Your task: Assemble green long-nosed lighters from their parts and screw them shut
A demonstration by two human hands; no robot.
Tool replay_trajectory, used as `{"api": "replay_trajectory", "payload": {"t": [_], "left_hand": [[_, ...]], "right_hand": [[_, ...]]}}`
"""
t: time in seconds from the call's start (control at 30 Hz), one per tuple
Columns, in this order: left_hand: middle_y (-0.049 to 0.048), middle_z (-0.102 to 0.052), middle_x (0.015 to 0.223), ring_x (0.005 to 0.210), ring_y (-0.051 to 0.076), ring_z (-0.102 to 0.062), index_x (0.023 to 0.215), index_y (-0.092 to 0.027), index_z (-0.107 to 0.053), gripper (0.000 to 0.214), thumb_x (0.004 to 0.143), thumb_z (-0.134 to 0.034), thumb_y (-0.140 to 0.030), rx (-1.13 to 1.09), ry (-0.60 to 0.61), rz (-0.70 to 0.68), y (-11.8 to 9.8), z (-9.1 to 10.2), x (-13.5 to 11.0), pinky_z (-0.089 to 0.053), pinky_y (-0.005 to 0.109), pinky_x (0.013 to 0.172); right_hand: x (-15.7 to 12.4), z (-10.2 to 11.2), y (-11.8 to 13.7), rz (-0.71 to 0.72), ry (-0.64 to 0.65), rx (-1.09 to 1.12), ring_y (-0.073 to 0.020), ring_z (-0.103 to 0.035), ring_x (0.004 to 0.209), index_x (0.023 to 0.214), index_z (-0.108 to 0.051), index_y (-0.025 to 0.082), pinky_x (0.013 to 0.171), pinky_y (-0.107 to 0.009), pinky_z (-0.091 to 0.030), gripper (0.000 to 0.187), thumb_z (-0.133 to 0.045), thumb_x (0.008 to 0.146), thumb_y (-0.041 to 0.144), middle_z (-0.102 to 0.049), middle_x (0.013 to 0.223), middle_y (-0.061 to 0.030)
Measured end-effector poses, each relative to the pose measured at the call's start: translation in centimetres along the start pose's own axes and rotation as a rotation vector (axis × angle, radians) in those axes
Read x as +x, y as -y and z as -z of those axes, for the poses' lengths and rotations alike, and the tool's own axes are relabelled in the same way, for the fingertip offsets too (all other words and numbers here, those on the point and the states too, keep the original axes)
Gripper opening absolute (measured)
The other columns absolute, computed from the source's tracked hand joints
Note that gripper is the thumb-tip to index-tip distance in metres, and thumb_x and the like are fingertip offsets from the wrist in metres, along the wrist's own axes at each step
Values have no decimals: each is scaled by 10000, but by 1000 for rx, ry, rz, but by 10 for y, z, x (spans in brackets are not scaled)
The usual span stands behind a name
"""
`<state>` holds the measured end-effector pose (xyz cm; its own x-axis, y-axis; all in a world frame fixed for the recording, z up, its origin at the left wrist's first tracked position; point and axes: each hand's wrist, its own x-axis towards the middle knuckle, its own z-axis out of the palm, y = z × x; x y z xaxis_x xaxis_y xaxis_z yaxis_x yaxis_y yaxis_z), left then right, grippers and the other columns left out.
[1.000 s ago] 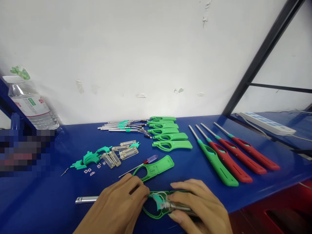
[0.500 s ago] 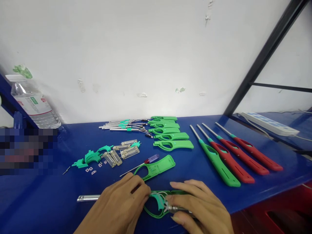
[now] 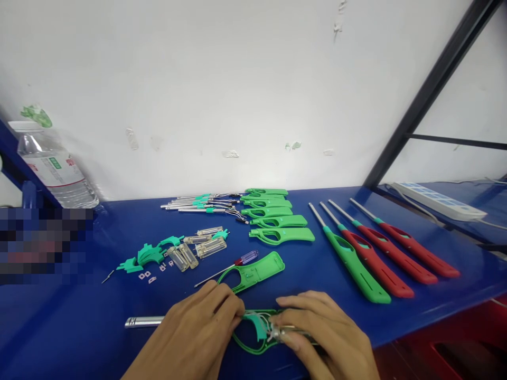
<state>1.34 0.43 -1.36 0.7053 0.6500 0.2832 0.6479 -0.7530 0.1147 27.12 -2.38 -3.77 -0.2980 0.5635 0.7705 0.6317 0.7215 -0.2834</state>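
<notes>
My left hand (image 3: 194, 330) is closed, its fingertips pinching the front of a green lighter handle shell (image 3: 246, 348) near the table edge. From under it a silver metal tube (image 3: 144, 322) sticks out to the left. Inside the shell sit a teal trigger (image 3: 260, 327) and thin pale wires. With thumb and fingers, my right hand (image 3: 328, 335) grips a clear fuel tank with a metal end (image 3: 276, 332) over the shell's rear part; the hand hides most of it. Just behind lies the matching green half shell (image 3: 267, 271), inner side up, beside a screwdriver (image 3: 249, 257) with a purple handle.
Farther back are metal tubes with wires (image 3: 194, 207), green handle shells (image 3: 281, 235), clear fuel tanks (image 3: 212, 247) and teal triggers (image 3: 150, 254). Several assembled lighters (image 3: 392, 253) lie at right. A water bottle (image 3: 59, 169) stands left; a power strip (image 3: 439, 201) lies far right.
My right thumb has shifted up onto the tank's metal end, and the fingers have moved slightly over the shell. My left hand and the shell stay nearly still.
</notes>
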Motion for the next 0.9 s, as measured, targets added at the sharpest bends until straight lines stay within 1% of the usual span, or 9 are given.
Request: {"api": "replay_trajectory", "payload": {"t": [0.2,0.27,0.37,0.43,0.53,0.6,0.73,0.83,0.9], "left_hand": [[6,-787,1102,976,279,-761,1131,-283,-676,392,1001,-452,11,12,63,45,0,-1,0,-645,406,846],[2,-779,1131,1001,284,-752,1164,-291,-688,432,964,-478,29,3,112,68,0,0,0,-648,415,858],[2,-774,1165,1026,278,-745,1181,-297,-708,460,949,-502,42,-20,149,80,0,1,1,-647,419,894],[5,-772,1171,1027,281,-745,1179,-298,-715,450,947,-520,34,-20,155,82,0,1,1,-649,417,886],[2,-766,1171,1020,266,-746,1147,-290,-715,438,935,-526,44,-15,145,74,0,1,1,-645,395,902],[1,-756,1168,1007,243,-747,1123,-281,-707,433,929,-514,55,-18,107,63,0,1,-1,-634,359,908],[12,-738,1183,991,221,-759,1117,-277,-698,445,940,-471,62,-39,28,51,0,2,-3,-623,303,838],[7,-753,1164,982,241,-763,1167,-292,-702,465,943,-482,51,-34,34,34,0,3,-2,-640,335,841],[9,-766,1174,1008,261,-765,1230,-299,-698,499,938,-489,47,-30,52,17,0,3,0,-652,378,879]], "right_hand": [[8,2,4,-4,-59,8,-120,-868,857,1037,-746,253,896,-204,-607,262,-578,1214,349,-885,905,70],[6,2,3,-23,-70,29,-119,-861,855,1051,-745,254,895,-202,-609,225,-596,1204,325,-878,892,69],[-1,2,1,-69,-37,79,-138,-843,873,1111,-742,262,872,-218,-626,90,-668,1145,223,-871,941,48],[-5,3,1,-123,-12,106,-150,-825,866,1129,-744,270,831,-227,-639,122,-685,1108,166,-861,960,35],[-9,2,3,-201,-34,93,-167,-806,836,1100,-759,279,770,-237,-649,130,-698,1088,165,-846,945,23],[-10,0,4,-230,-73,69,-176,-798,815,1086,-762,278,743,-240,-649,108,-729,1070,176,-838,926,17],[-9,-2,4,-262,-104,43,-182,-790,795,1074,-755,267,729,-234,-648,92,-757,1052,178,-834,903,15],[-10,-3,2,-271,-86,16,-184,-780,776,1036,-754,261,724,-241,-642,71,-739,1074,203,-827,885,15],[-10,-3,2,-284,-76,-9,-187,-767,756,983,-747,259,715,-249,-632,115,-728,1094,235,-809,848,13]]}}
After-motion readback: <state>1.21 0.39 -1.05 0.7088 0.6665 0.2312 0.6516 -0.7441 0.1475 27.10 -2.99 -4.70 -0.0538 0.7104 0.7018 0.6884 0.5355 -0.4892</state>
